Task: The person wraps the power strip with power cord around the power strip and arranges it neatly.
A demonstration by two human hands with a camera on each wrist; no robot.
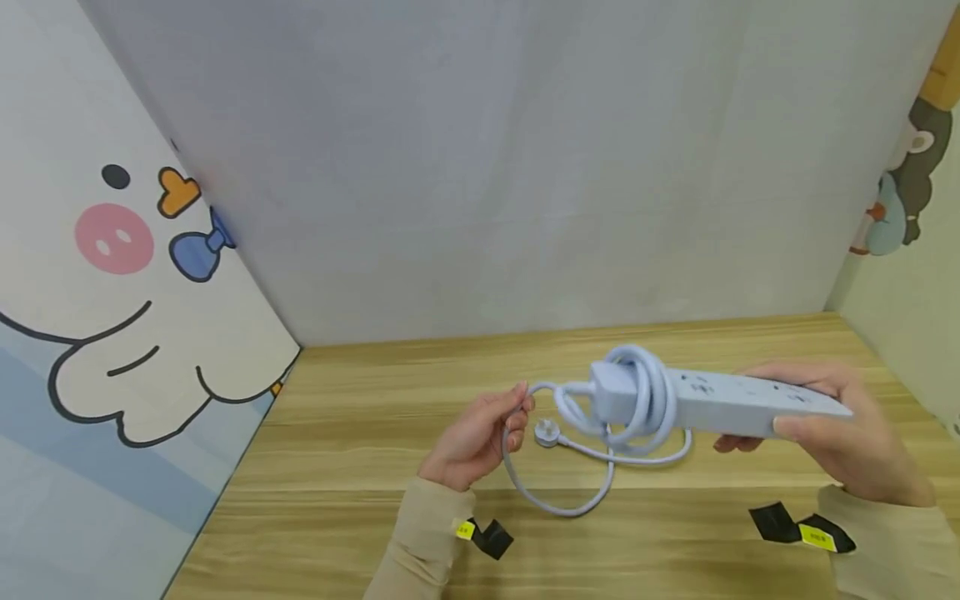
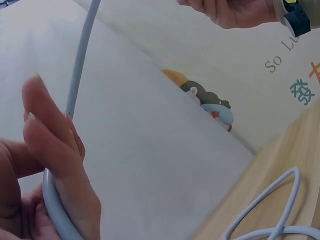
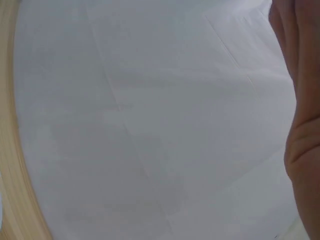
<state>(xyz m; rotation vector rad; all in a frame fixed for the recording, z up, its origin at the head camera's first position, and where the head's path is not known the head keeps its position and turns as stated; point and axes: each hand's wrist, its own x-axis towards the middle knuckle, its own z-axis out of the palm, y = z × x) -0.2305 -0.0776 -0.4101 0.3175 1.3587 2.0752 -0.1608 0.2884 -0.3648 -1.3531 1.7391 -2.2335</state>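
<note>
My right hand point(image 1: 832, 417) grips the right end of a white power strip point(image 1: 738, 400), held up over the table with its sockets showing. Several turns of its cord point(image 1: 660, 408) are wound around the strip's left end. Left of that, my left hand point(image 1: 483, 433) pinches the cord between thumb and fingers; in the left wrist view the cord point(image 2: 80, 65) runs up past the fingertips. Below, a loose loop of cord hangs down to the table, and the plug point(image 1: 547, 432) lies near the left hand with its prongs facing up. In the right wrist view only part of the right hand point(image 3: 305, 115) shows.
The wooden table point(image 1: 337, 467) meets a pale back wall point(image 1: 480, 167). A panel with a cartoon figure point(image 1: 112, 237) stands at the left, another printed panel point(image 1: 922, 283) at the right. Black tape pieces point(image 1: 493, 540) hang by the sleeves.
</note>
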